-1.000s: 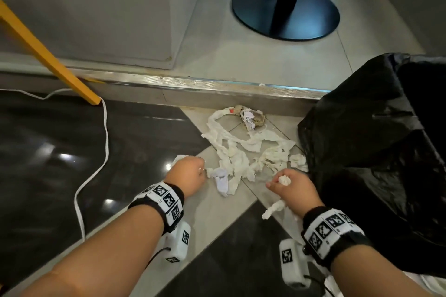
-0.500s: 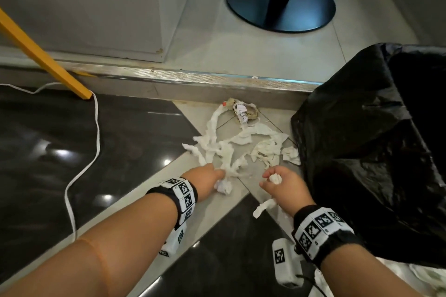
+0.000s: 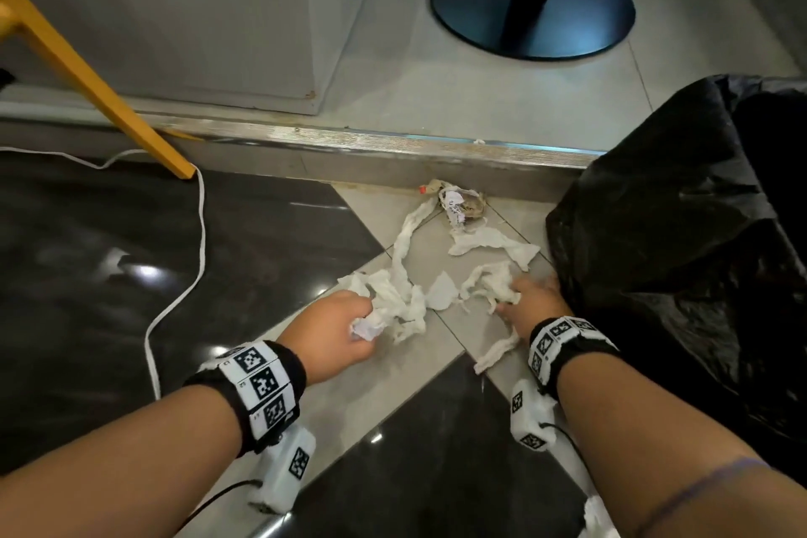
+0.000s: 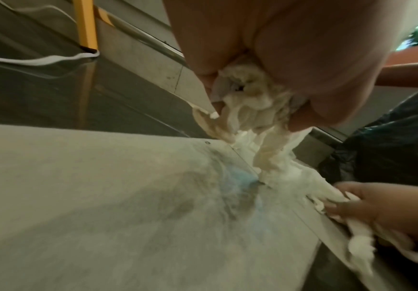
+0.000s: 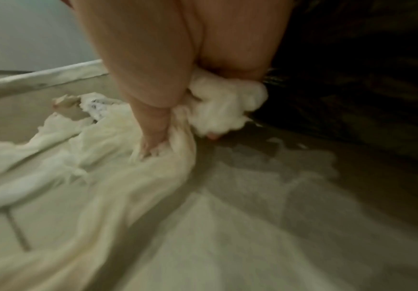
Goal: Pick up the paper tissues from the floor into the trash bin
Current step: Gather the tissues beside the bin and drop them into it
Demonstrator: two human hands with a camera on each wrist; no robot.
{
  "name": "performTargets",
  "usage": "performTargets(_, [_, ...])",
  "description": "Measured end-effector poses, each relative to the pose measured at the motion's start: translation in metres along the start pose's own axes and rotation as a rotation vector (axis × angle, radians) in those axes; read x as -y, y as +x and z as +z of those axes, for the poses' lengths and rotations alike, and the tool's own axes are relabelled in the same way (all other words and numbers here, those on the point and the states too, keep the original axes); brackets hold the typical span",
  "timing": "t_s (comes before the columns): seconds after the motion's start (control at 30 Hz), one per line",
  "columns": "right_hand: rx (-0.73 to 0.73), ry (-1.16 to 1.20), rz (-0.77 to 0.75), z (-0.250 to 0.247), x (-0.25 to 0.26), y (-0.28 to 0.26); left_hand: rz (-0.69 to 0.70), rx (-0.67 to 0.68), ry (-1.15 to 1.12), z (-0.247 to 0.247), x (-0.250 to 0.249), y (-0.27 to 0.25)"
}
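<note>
White paper tissues lie strewn in strips on the light floor tile, below a metal step. My left hand grips a bunch of tissue that trails down to the floor. My right hand is right beside the black bin bag and clutches a wad of tissue, with a strip hanging under the wrist. The trash bin, lined with a black bag, stands at the right. A crumpled brownish paper ball lies by the step.
A metal-edged step crosses the floor behind the tissues. A yellow leg and a white cable are at the left on dark glossy tile. A black round pole base stands on the raised level.
My left hand moved right into the tissue pile and gathered a bunch. My right hand moved forward toward the bin bag and took up more tissue. The pile is pulled apart.
</note>
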State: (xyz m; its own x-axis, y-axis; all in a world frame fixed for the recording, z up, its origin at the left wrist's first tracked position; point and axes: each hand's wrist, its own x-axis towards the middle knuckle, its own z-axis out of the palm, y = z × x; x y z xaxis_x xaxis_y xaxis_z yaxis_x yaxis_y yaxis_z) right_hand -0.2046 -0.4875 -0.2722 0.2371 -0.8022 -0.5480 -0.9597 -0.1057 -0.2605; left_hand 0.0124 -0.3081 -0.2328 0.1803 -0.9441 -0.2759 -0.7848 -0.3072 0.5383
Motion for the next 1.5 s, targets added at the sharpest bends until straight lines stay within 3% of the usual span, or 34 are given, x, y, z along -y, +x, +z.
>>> performTargets(0.07, [0.051, -0.105, -0.034, 0.005, 0.004, -0.014, -0.050, -0.028, -0.059, -0.004, 0.005, -0.005])
performTargets(0.13, [0.057, -0.035, -0.026, 0.007, 0.001, -0.020, -0.072, -0.059, -0.118, -0.009, 0.005, -0.008])
performTargets(0.23, [-0.065, 0.447, 0.012, -0.005, 0.001, -0.018, -0.126, -0.194, -0.240, -0.018, -0.004, -0.007])
performTargets(0.33, [-0.018, 0.954, -0.049, -0.040, 0.017, -0.026, -0.232, -0.332, -0.406, -0.023, -0.013, -0.003])
performTargets(0.5, [-0.006, 1.137, -0.109, -0.091, 0.028, -0.056, -0.248, -0.361, -0.412, -0.027, -0.028, -0.007])
performTargets(0.6, [-0.014, 1.341, -0.300, -0.144, 0.036, -0.090, -0.230, -0.358, -0.380, -0.029, -0.036, -0.012])
performTargets(0.7, [-0.192, 1.566, -0.547, -0.227, 0.034, -0.136, -0.233, -0.406, -0.387, -0.034, -0.040, -0.013])
performTargets(0.77, [-0.518, 1.476, -0.701, -0.272, 0.022, -0.172, -0.241, -0.430, -0.367, -0.039, -0.046, -0.013])
performTargets(0.83, [-0.846, 1.012, -0.705, -0.300, 0.002, -0.204, -0.234, -0.441, -0.343, -0.046, -0.054, -0.014])
performTargets(0.9, [-1.068, 0.485, -0.577, -0.312, -0.024, -0.212, -0.229, -0.451, -0.317, -0.050, -0.060, -0.015])
performTargets(0.97, [-1.298, 0.241, -0.400, -0.315, -0.054, -0.193, -0.217, -0.451, -0.302, -0.051, -0.066, -0.016])
performTargets(1.0, [-1.279, 0.122, -0.326, -0.311, -0.071, -0.175, -0.209, -0.446, -0.296, -0.051, -0.069, -0.016])
performTargets(1.03, [-1.122, 0.000, -0.255, -0.302, -0.085, -0.157, -0.206, -0.440, -0.294, -0.051, -0.072, -0.017])
performTargets(1.1, [-0.573, -0.219, -0.069, -0.272, -0.110, -0.130, -0.198, -0.435, -0.300, -0.050, -0.076, -0.018])
performTargets(1.13, [-0.365, -0.244, 0.000, -0.263, -0.119, -0.126, -0.191, -0.429, -0.302, -0.050, -0.078, -0.017])
performTargets(1.17, [-0.286, -0.204, 0.024, -0.263, -0.123, -0.128, -0.189, -0.424, -0.304, -0.049, -0.080, -0.017])
performTargets(1.2, [-0.318, -0.141, 0.001, -0.269, -0.127, -0.132, -0.186, -0.420, -0.306, -0.050, -0.083, -0.018])
performTargets(1.37, [-0.802, 0.263, -0.193, -0.321, -0.134, -0.170, -0.146, -0.456, -0.338, -0.065, -0.104, -0.012])
performTargets(1.5, [-0.954, 0.498, -0.284, -0.335, -0.146, -0.183, -0.121, -0.574, -0.391, -0.096, -0.128, -0.004])
